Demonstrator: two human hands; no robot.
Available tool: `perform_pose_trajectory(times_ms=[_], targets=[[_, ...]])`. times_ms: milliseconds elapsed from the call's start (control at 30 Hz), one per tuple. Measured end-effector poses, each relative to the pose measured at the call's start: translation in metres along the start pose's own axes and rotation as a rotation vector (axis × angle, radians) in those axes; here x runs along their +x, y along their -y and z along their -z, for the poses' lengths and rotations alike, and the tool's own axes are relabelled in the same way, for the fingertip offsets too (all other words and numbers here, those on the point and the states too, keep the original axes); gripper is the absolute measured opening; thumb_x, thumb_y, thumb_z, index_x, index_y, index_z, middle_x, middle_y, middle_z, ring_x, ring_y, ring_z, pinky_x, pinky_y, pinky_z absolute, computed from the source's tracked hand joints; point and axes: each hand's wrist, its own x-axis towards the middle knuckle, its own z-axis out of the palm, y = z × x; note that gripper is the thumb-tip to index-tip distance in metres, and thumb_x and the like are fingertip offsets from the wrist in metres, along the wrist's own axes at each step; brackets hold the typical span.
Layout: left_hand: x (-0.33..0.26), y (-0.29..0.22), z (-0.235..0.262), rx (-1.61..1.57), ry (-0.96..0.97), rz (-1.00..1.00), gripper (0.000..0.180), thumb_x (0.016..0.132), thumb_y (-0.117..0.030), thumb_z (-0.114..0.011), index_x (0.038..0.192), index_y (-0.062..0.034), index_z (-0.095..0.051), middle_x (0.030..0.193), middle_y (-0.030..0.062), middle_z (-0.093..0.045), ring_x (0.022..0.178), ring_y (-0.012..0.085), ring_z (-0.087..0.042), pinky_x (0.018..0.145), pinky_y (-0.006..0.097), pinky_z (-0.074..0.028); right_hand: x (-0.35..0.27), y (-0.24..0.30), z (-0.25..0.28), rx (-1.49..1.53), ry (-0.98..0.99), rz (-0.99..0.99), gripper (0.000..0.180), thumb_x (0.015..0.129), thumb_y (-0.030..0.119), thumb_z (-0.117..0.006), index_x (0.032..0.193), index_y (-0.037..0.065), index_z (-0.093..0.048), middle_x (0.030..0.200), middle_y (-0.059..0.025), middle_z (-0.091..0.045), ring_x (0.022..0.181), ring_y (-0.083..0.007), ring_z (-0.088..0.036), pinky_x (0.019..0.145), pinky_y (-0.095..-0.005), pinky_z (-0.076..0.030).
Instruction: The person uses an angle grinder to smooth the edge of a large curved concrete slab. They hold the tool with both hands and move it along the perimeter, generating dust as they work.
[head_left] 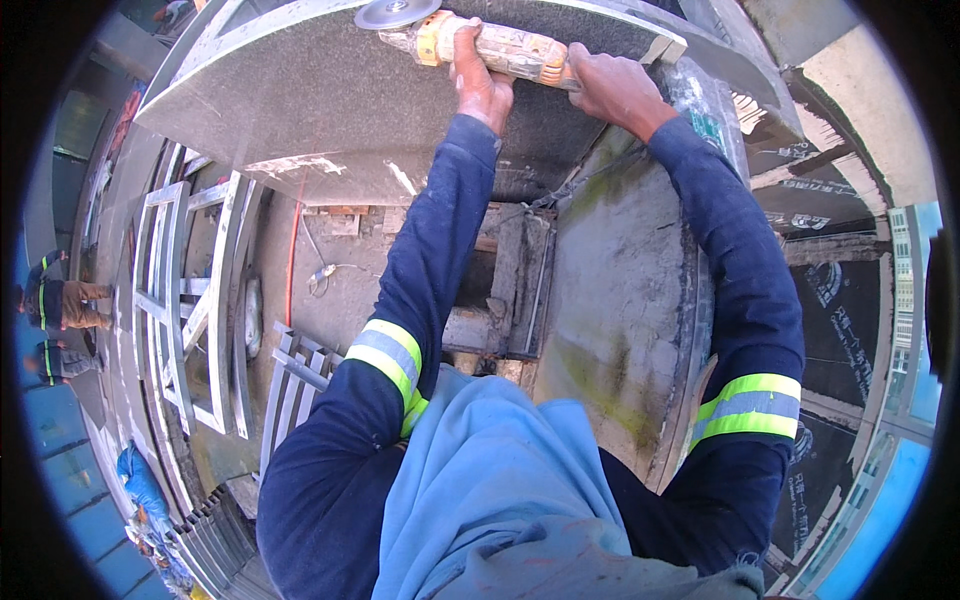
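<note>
An angle grinder (520, 52) with a dusty, pale orange body lies across the top of the view, its round disc (396, 12) at the left end. Both of my hands are closed on it. My left hand (480, 80) wraps around the body near the head, thumb on top. My right hand (615, 90) grips the rear end, where the cord would leave; that part is hidden by the fingers. Beneath the tool stands a large grey stone slab (330, 115) with a paler edge and white scuffs low down. The disc is beyond the slab's upper edge; whether they touch I cannot tell.
Metal frames (185, 300) stand at the left, and an orange cable (295, 250) runs along the floor. A concrete ledge (620, 300) lies below my right arm. Dark printed boards (830, 340) line the right side. Two people (65, 300) are at the far left.
</note>
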Motion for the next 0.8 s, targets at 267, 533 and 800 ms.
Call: perform_pose_trajectory(times_ms=[267,533,800], targets=[[0.007,0.001,0.003,0.022,0.033,0.003,0.056,0.085,-0.030,-0.075,0.130,-0.0111,-0.049,0.119,0.0099,-0.059,0.114,0.0295,-0.062,0.103,0.054,-0.052,0.002,-0.001,0.002,0.003,-0.044,0.020,0.037,0.083,0.019,-0.075,0.105,0.002,-0.052,0.086,-0.0244,-0.073,0.081,-0.0422,-0.073,0.070,-0.0512,-0.060],[-0.006,0.009,0.001,0.050,0.014,-0.002,0.056,0.086,-0.031,-0.074,0.131,-0.0106,-0.048,0.122,0.0101,-0.058,0.119,0.0302,-0.059,0.106,0.057,-0.049,-0.008,-0.005,-0.001,0.017,0.016,-0.011,0.039,0.085,0.021,-0.075,0.107,0.002,-0.048,0.087,-0.0249,-0.072,0.083,-0.0438,-0.072,0.071,-0.0529,-0.059],[0.006,0.004,0.000,0.049,0.038,-0.007,0.055,0.086,-0.031,-0.073,0.131,-0.0104,-0.048,0.121,0.0099,-0.058,0.117,0.0306,-0.060,0.106,0.056,-0.049,0.000,-0.005,0.002,0.015,-0.052,0.037,0.036,0.083,0.018,-0.075,0.104,0.001,-0.051,0.087,-0.0249,-0.073,0.083,-0.0423,-0.073,0.070,-0.0506,-0.060]])
